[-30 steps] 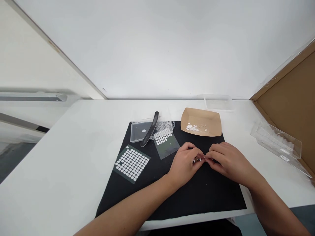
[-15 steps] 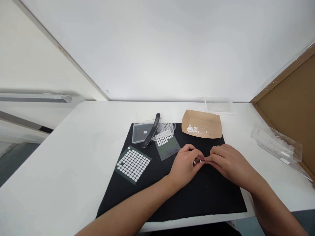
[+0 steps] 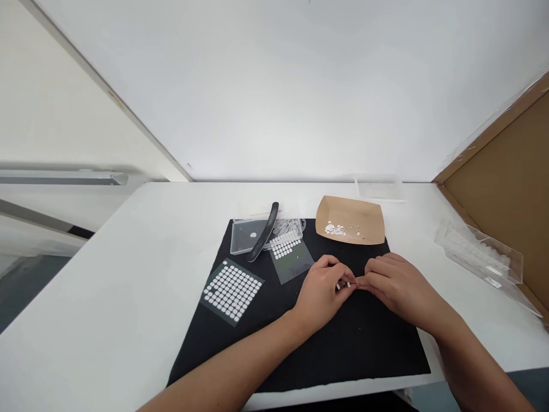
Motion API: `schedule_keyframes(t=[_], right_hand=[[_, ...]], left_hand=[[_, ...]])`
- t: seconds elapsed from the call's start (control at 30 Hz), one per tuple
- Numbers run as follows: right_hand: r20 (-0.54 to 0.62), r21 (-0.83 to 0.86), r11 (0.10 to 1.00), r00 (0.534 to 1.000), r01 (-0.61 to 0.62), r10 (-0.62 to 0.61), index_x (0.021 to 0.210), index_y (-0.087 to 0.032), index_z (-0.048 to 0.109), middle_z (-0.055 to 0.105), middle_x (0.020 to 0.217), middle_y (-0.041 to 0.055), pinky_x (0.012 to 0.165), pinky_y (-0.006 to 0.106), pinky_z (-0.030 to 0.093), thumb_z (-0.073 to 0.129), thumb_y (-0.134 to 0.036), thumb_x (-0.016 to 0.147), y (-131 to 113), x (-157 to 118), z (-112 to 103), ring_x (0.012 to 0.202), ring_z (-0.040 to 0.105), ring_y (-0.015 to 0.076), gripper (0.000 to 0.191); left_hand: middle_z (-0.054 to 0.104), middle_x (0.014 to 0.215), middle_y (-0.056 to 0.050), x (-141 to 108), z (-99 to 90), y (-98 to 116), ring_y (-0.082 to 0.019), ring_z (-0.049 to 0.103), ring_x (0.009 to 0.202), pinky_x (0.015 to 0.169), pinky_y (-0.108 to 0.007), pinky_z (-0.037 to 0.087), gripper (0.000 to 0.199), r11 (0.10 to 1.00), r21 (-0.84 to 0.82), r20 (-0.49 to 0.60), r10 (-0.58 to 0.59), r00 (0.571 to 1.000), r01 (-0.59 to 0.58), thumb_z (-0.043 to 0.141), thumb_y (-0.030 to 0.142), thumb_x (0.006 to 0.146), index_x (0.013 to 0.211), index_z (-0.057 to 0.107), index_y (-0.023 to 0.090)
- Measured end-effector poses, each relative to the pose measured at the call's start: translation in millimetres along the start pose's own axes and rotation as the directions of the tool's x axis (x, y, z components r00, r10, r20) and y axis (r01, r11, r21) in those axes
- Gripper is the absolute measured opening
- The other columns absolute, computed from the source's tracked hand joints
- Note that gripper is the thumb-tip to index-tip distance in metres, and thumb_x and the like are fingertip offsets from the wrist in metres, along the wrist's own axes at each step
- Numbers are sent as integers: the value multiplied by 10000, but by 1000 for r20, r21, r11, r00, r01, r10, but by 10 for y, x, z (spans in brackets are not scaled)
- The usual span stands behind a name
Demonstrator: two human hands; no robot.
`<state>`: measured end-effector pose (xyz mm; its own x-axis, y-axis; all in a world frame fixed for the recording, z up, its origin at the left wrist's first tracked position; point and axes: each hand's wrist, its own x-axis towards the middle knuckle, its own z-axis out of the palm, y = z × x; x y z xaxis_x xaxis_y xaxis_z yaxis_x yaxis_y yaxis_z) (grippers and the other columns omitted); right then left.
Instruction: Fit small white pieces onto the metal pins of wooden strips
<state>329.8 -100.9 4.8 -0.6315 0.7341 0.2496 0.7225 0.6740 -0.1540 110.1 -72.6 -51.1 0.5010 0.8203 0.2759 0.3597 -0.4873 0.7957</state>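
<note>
My left hand (image 3: 325,292) is closed over the black mat (image 3: 326,355), thumb and fingers curled round a small item with white bits on it, too small to name. Its fingertips meet those of my right hand (image 3: 392,289), which is pinched just to the right; whatever lies between them is hidden. Left of my hands lie a sheet of white oval stickers (image 3: 234,290) and a second, partly used sheet (image 3: 292,263). A curved black nail file (image 3: 263,232) rests across a clear plastic case (image 3: 240,236).
A brown paper tray (image 3: 371,220) with white flakes stands behind my hands. Behind it is a clear shallow box (image 3: 380,190). Clear plastic containers (image 3: 484,254) sit at the right, beside a cardboard box (image 3: 506,171). A white wall closes off the table's back.
The whole view has shifted slightly, so the table things appear a little lower. Both hands keep nearly the same pose, fingertips together.
</note>
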Motion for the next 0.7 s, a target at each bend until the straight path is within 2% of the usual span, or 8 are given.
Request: schedule_keyframes(t=[0.3, 0.7], right_hand=[[8, -16, 1000, 1000, -1, 1, 882, -203, 692, 654, 841, 29, 704, 355, 364, 509, -235, 1138, 4, 18, -2, 740, 548, 183, 317], [2, 45, 999, 1000, -29, 29, 943, -187, 704, 656, 911, 42, 717, 361, 405, 651, -214, 1063, 44, 6, 43, 818, 535, 207, 134]], left_hand=[[762, 871, -2, 1, 4, -2, -218, 642, 968, 802, -334, 568, 187, 1000, -4, -10, 3, 1000, -3, 819, 65, 859, 900, 732, 225], [765, 866, 2, 7, 1, 8, -220, 631, 977, 792, -324, 551, 207, 1000, -5, -15, -1, 1000, 1, 820, 46, 841, 891, 726, 223]])
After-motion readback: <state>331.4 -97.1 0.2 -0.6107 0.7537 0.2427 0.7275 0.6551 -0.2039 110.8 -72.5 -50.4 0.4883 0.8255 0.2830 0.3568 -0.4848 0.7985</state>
